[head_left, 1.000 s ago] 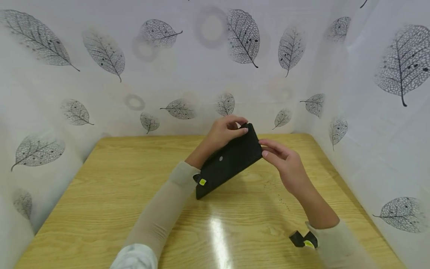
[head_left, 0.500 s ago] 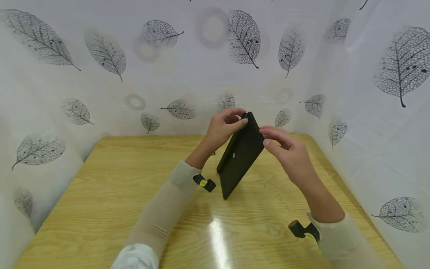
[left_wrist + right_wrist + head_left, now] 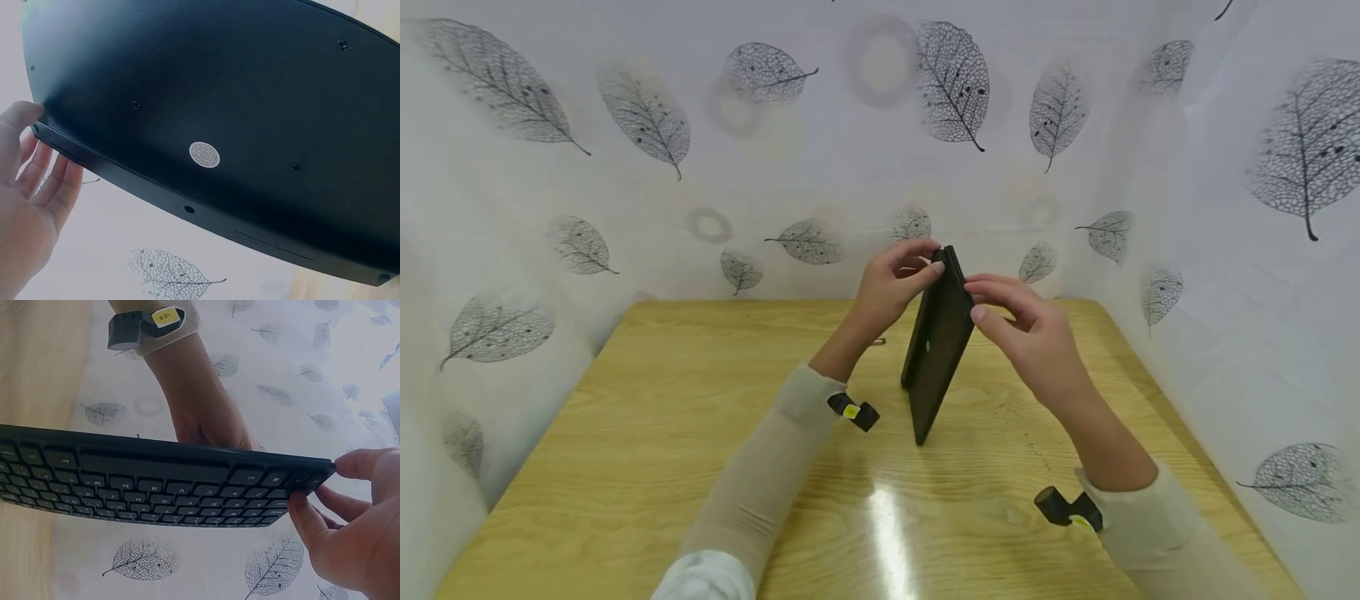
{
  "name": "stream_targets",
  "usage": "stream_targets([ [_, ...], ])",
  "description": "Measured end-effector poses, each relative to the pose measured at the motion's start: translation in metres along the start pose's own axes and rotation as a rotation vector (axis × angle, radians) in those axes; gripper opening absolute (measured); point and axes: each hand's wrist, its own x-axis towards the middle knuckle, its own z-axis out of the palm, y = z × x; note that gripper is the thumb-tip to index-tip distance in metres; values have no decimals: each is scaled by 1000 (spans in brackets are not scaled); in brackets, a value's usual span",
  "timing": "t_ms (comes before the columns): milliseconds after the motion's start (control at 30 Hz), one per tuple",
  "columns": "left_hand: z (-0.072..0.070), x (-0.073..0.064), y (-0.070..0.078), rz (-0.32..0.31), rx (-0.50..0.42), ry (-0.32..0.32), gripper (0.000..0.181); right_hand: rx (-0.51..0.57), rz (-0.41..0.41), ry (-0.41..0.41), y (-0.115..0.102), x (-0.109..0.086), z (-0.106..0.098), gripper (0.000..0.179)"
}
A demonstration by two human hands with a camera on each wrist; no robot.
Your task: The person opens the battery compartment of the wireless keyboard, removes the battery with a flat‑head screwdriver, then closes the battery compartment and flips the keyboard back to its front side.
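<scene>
A black computer keyboard stands steeply tilted over the table, its lower end near or on the wood; actual contact is unclear. At its top end, my left hand pinches one corner between thumb and fingers. The neighbouring corner is pinched by my right hand. The left wrist view shows the keyboard's plain underside, with screws and a round silver sticker. Rows of keys face the right wrist camera, where right fingertips press on the key side.
The wooden table stretches around the keyboard. A small dark object lies on it behind the left wrist, too small to identify. A white leaf-print curtain encloses the back and sides. Wrist cameras are strapped to both sleeves.
Both hands have raised the top end of the keyboard. It has swung from a slanted, leftward-lying pose to a more upright one, its lower end shifting right.
</scene>
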Motion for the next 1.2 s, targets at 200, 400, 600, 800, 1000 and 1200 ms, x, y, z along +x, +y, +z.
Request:
stream_targets([
  [200, -4, -3, -3, 7, -12, 15, 33, 28, -12, -9, 1, 1, 5, 33],
  [400, -5, -5, -3, 23, -20, 52, 32, 90, -25, -27, 6, 4, 7, 36],
  [600, -3, -10, 1, 37, -27, 93, 33, 270, -62, -101, 22, 11, 7, 44],
  [800, 0, -16, 6, 9, -20, 139, 35, 315, -80, -180, 39, 15, 11, 50],
  [1000, 1, -26, 16, 42, 24, 187, 34, 332, -115, -177, 43, 18, 18, 54],
  [1200, 0, -42, 31, 72, 10, 171, 31, 359, -121, -187, 45, 23, 24, 70],
])
